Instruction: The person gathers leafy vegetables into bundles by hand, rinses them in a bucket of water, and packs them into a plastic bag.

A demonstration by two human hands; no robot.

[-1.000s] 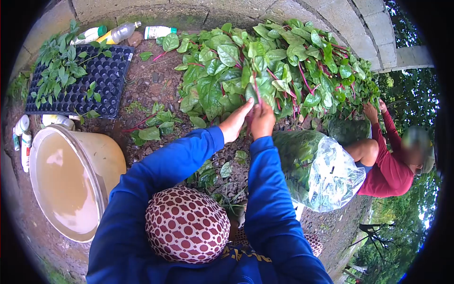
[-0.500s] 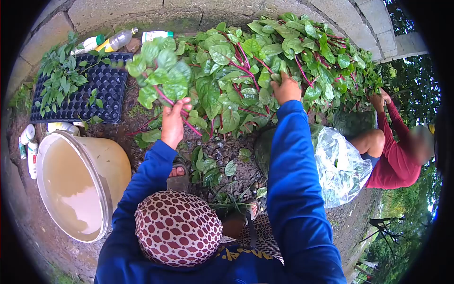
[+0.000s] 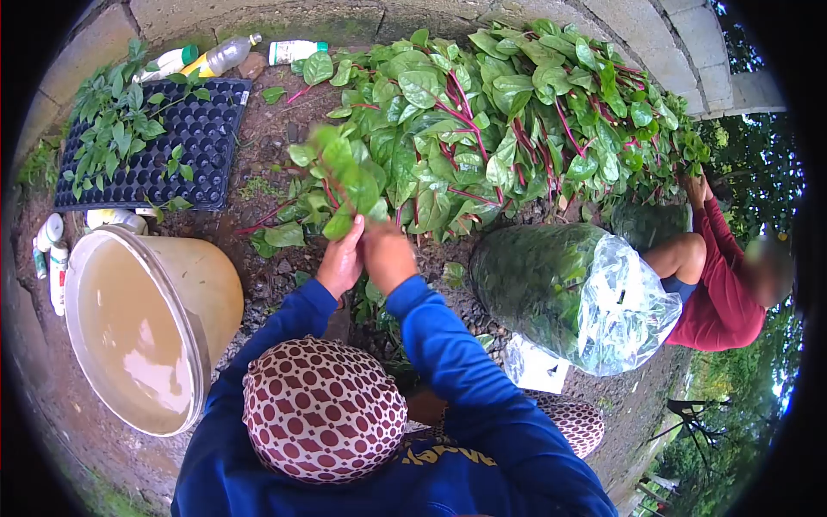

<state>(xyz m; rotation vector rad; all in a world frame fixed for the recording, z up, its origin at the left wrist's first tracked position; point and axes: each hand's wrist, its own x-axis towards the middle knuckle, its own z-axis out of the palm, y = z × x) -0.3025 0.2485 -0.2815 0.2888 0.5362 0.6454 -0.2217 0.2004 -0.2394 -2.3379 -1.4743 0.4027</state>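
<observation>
Low in front of the leaf pile, my left hand (image 3: 342, 258) is closed round the base of a bunch of leafy stems (image 3: 345, 177), whose blurred green leaves point up and left. My right hand (image 3: 389, 254) is closed against the same stem ends, touching the left hand; its fingertips are blurred. Behind both hands spreads a large pile of green leaves with red-purple stems (image 3: 482, 121). To the right lies a clear plastic bag full of leaves (image 3: 543, 280), its loose mouth toward the right.
A tub of murky water (image 3: 207, 289) stands at the left, below a black seedling tray (image 3: 202, 138). Bottles (image 3: 228, 56) lie along the block wall (image 3: 345, 21). At the right a person in a red shirt (image 3: 711, 297) reaches toward the pile. A patterned cloth-covered knee (image 3: 327, 409) is below.
My right hand has left the pile and come to the left hand. The bunch in my left hand has moved right and is more upright. More of the plastic bag shows.
</observation>
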